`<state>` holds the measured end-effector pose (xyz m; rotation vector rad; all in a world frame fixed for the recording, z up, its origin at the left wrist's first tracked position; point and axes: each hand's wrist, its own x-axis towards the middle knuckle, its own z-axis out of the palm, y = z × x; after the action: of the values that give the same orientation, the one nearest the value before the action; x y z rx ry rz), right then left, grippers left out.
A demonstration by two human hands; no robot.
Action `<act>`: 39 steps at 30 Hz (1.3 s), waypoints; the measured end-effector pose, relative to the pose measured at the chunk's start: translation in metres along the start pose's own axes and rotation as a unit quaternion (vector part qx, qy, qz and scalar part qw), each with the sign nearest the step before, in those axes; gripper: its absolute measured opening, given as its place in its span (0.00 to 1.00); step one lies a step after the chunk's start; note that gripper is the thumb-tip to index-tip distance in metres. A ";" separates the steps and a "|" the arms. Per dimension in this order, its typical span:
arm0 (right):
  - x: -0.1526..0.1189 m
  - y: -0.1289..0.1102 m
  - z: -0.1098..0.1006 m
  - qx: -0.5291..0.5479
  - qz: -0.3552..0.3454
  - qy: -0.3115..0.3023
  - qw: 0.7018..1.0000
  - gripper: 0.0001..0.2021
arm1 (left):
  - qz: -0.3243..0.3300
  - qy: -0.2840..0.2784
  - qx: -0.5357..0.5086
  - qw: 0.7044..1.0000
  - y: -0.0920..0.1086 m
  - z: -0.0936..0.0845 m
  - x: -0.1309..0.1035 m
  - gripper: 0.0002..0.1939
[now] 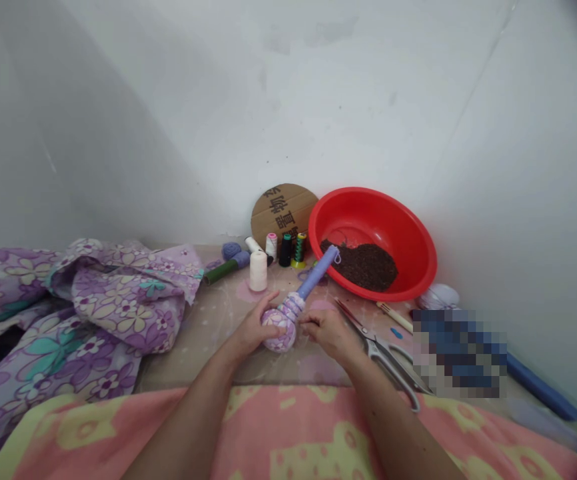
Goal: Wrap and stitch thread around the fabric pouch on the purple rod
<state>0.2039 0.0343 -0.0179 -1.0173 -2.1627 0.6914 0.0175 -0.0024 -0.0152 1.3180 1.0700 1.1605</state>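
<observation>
My left hand is wrapped round a fabric ball covered in purple flowered cloth. The cloth is gathered and wound with thread at the neck, where a lilac-wrapped stick comes out and slants up to the right. A loose loop of yarn hangs at the stick's far tip, over the rim of the red basin. Close to the ball's right side, my right hand has its fingers pinched together. Whatever lies between those fingertips is too small to make out.
Thread spools and a cream thread cone stand near a cardboard disc. Dark grainy filling lies in the basin. Large scissors rest at right. Flowered cloth is heaped at left. A blurred patch hides something at right.
</observation>
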 end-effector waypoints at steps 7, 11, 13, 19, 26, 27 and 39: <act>0.000 -0.017 -0.003 0.051 0.057 -0.001 0.997 0.08 | 0.010 -0.013 0.020 1.000 0.000 -0.001 0.000 0.45; 0.000 -0.022 0.000 0.139 0.074 0.038 0.987 0.06 | 0.008 -0.019 0.029 0.999 0.002 0.001 -0.001 0.44; 0.000 -0.022 0.003 0.160 0.075 0.048 0.983 0.06 | 0.010 -0.025 0.031 0.999 0.002 0.001 -0.002 0.45; 0.002 -0.016 0.005 0.116 0.038 0.052 0.991 0.03 | 0.021 -0.017 0.043 0.999 -0.001 0.000 -0.001 0.44; -0.004 -0.022 -0.011 -0.141 -0.042 0.080 0.986 0.07 | 0.048 -0.001 0.060 0.997 -0.004 0.002 0.000 0.47; -0.005 -0.023 -0.012 -0.162 -0.053 0.094 0.981 0.07 | 0.053 0.003 0.067 0.996 -0.004 0.002 0.000 0.48; -0.004 -0.037 0.003 -0.256 -0.098 0.133 0.953 0.07 | 0.068 0.032 0.170 0.982 -0.005 0.009 -0.001 0.47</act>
<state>0.1867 0.0093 0.0045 -1.0536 -2.2024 -0.1107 0.0261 -0.0040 -0.0202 1.6500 1.2836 1.1614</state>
